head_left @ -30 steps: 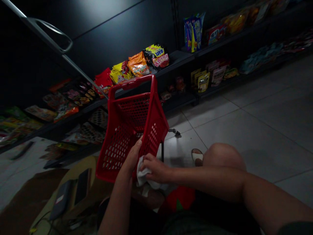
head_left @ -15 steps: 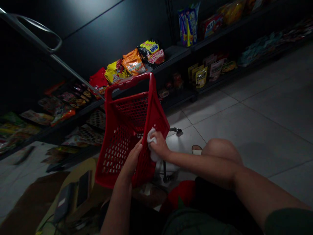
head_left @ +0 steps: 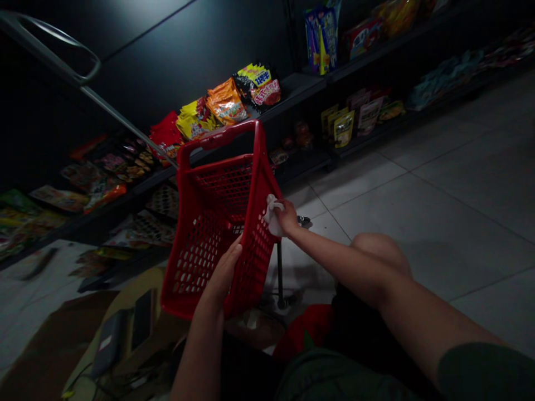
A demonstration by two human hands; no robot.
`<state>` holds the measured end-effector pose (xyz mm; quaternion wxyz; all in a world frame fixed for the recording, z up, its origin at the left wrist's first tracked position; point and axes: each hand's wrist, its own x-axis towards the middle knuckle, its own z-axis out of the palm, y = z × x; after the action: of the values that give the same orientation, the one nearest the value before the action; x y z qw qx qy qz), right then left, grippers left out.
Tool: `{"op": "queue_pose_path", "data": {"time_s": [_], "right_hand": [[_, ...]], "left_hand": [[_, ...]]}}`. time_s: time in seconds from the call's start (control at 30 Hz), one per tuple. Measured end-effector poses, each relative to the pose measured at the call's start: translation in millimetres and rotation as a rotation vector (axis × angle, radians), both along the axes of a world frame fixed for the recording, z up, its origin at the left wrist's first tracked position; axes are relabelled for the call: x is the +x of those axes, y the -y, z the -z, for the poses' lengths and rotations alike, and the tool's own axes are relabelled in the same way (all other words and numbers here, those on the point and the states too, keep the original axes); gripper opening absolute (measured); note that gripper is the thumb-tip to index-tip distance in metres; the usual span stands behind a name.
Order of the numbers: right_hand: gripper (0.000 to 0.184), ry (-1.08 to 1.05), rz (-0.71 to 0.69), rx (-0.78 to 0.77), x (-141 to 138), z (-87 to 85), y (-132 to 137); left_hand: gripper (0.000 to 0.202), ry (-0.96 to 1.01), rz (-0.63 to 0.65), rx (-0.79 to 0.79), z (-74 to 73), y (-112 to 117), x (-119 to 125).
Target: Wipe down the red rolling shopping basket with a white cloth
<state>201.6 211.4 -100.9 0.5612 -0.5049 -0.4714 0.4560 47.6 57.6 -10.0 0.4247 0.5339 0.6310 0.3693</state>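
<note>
A red plastic shopping basket [head_left: 200, 245] with slotted sides and a red carrying handle leans at a tilt in front of me. My left hand [head_left: 225, 267] rests at its near rim and holds it there, the fingers on the far side of the rim partly hidden. A crumpled white cloth [head_left: 273, 219] is bunched in my right hand [head_left: 287, 217]. The cloth lies against the outer right side wall of the basket, near the upper part of the slots.
Behind the basket runs a dark shelf [head_left: 298, 92] with snack bags [head_left: 228, 103]. A long metal rod [head_left: 121, 125] with a loop end slants from the basket. A yellowish stool seat [head_left: 98, 334] holds two dark flat objects at lower left. Tiled floor [head_left: 443, 223] lies right.
My right hand has moved the white cloth up and to the right along the outside of the basket. My left hand has stayed at the rim.
</note>
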Motion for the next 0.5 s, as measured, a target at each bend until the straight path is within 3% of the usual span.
{"op": "queue_pose_path", "data": {"time_s": [0.1,0.17,0.23,0.3,0.37,0.5], "right_hand": [[0.031,0.035,-0.093,0.115,-8.8,0.6,52.0],[0.039,0.07,-0.315,0.271,-12.8,1.3,95.7],[0.036,0.055,-0.498,0.386,-12.8,2.9,118.7],[0.025,0.039,-0.514,0.425,-8.8,6.4,108.3],[0.019,0.047,-0.342,0.349,-2.3,12.5,70.1],[0.023,0.048,0.029,0.052,5.0,26.9,-12.1]], "left_hand": [[0.057,0.006,0.002,0.002,-2.6,0.4,0.6],[0.058,0.004,0.009,-0.001,-4.0,0.4,0.6],[0.059,-0.005,0.009,-0.012,-5.5,1.0,0.7],[0.061,-0.017,0.004,-0.02,-7.1,2.7,1.1],[0.06,-0.024,0.006,-0.034,-8.2,5.5,2.1],[0.058,-0.04,0.014,-0.061,-9.2,10.6,4.2]]}}
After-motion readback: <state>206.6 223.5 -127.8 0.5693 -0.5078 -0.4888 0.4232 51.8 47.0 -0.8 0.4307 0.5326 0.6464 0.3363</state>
